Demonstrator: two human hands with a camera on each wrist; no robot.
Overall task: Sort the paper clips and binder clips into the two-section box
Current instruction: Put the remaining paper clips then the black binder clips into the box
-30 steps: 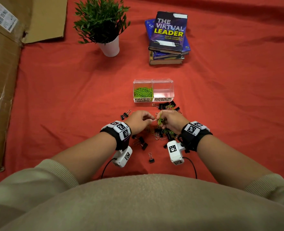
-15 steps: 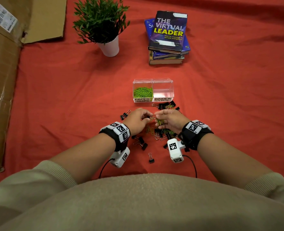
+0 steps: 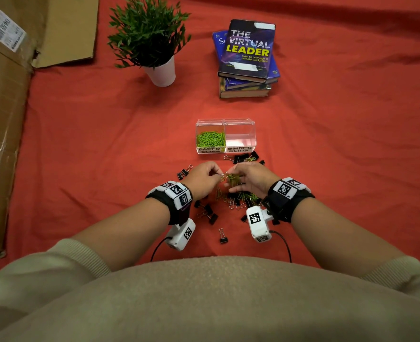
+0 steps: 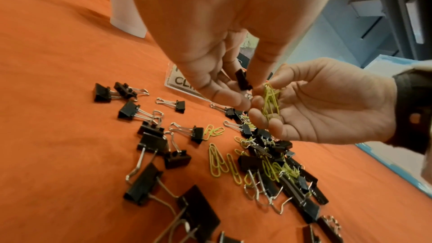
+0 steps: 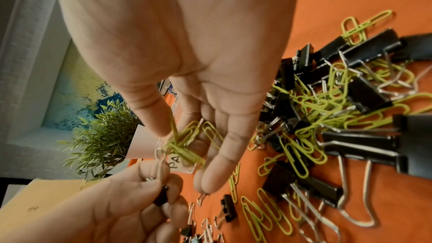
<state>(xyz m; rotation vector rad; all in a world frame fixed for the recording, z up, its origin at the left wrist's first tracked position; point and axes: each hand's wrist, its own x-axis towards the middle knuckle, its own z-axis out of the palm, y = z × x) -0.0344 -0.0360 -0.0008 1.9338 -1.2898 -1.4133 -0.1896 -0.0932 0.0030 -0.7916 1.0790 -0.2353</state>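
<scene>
Hands meet right in front of the clear two-section box (image 3: 225,134), just above the messy pile of clips (image 3: 236,197) on the red cloth (image 3: 105,144). Left hand (image 3: 200,180) has a small black binder clip (image 4: 243,79) pinched between thumb and fingertips, its wire handle poking toward the other hand. Right hand (image 3: 251,178) is turned palm sideways with a little tangle of green paper clips (image 5: 187,143) caught between the thumb and the first fingers (image 5: 224,147), the rest of the fingers loosely extended and slanting down toward the cloth. In the right wrist view the binder clip's handle looks hooked into that green tangle, though I can't tell for sure. Paper clips are thin lime-green wire loops; binder clips are black with silver wire handles, in several sizes. Box's left section, labelled PAPER CLIPS, already has a heap of green ones (image 3: 210,138) in it; the right section (image 3: 241,138), labelled BINDER CLIPS, shows nothing inside from the head view. More binder clips (image 3: 244,157) sit right against the front of the box, a couple (image 3: 184,171) lie off to the box's front left past the left hand, and one (image 3: 223,236) sits alone nearest the person. Both wrists hover above the cloth, forearms angled in toward each other.
</scene>
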